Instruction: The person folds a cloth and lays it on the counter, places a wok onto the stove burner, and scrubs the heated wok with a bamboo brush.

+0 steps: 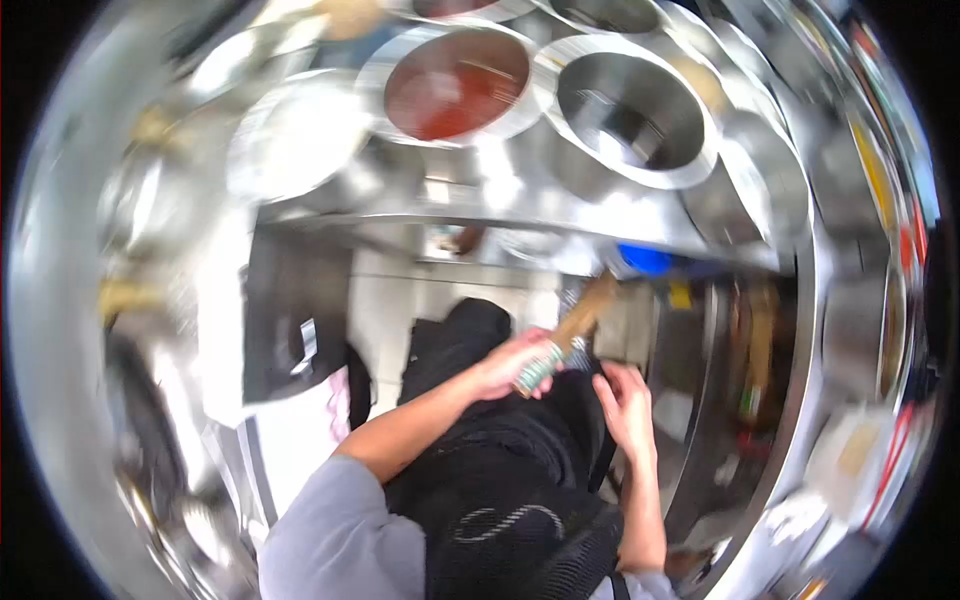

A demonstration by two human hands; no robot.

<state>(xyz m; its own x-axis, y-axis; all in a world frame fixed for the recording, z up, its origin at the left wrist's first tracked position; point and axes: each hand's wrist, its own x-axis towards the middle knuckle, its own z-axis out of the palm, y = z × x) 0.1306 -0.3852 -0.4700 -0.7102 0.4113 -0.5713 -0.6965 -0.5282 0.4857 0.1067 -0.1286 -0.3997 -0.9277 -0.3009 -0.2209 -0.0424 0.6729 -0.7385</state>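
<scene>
Left fingers [518, 354] around brown item [583, 315] near greenish end, right fingers [624, 379] apart.

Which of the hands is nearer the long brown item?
Left. The left hand is closed around the near, green-marked end of the long brown item; the right hand is off to its right, apart from it.

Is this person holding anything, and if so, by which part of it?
Yes: the left grip holds a long brown item, near its lower, green-patterned end. Whether the right grip holds anything cannot be told.
</scene>
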